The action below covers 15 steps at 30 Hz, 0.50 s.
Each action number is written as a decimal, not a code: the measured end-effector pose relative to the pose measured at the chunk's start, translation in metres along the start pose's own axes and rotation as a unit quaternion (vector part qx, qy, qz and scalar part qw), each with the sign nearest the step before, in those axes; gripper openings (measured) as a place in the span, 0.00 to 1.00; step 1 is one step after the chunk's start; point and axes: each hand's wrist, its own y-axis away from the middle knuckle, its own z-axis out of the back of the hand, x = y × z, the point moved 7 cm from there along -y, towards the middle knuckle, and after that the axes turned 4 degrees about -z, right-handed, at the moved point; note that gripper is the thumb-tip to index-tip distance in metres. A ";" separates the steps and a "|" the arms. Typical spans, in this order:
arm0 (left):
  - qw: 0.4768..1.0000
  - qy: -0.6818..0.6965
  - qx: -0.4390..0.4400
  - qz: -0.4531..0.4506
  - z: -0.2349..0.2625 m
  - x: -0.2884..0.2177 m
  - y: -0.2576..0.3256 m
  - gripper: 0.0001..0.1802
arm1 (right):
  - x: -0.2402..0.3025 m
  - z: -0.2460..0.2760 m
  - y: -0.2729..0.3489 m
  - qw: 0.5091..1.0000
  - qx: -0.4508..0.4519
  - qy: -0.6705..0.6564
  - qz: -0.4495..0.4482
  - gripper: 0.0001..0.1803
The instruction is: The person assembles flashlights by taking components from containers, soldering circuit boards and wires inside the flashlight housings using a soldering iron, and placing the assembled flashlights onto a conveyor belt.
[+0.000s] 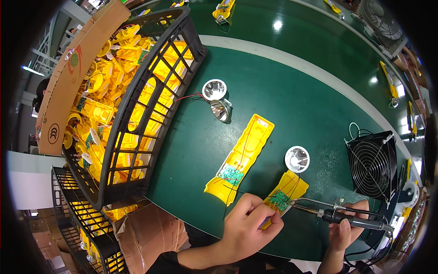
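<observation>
My right hand grips a soldering iron with a thin metal feed tube fixed alongside. Its tip meets a green circuit board in a yellow plastic housing. Curled over the near part of that housing, my left hand has its fingers pinched together; what lies between them is hidden. Thin wires run from the board to a round reflector lamp cup beyond it. Left of this lies a second, longer yellow housing, also with a green board and wires.
Two reflector cups lie farther back. A black crate heaped with yellow parts stands at the left, beside a cardboard sheet. To the right is a black fan. More yellow housings rest on the green surface beyond a pale rail.
</observation>
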 end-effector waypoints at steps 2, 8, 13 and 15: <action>1.000 -0.001 0.000 0.003 0.000 0.000 0.000 0.11 | -0.001 -0.001 0.001 1.000 0.001 0.005 -0.012 0.23; 1.000 -0.013 0.002 -0.016 -0.002 -0.002 -0.001 0.11 | -0.002 -0.005 0.001 0.999 0.015 0.024 -0.016 0.23; 1.000 0.001 0.008 -0.029 -0.004 -0.001 -0.001 0.11 | 0.000 -0.007 0.001 0.999 0.016 0.038 -0.010 0.23; 0.999 -0.010 0.002 -0.032 -0.003 -0.001 0.000 0.11 | 0.001 -0.008 0.001 0.999 0.015 0.037 -0.002 0.23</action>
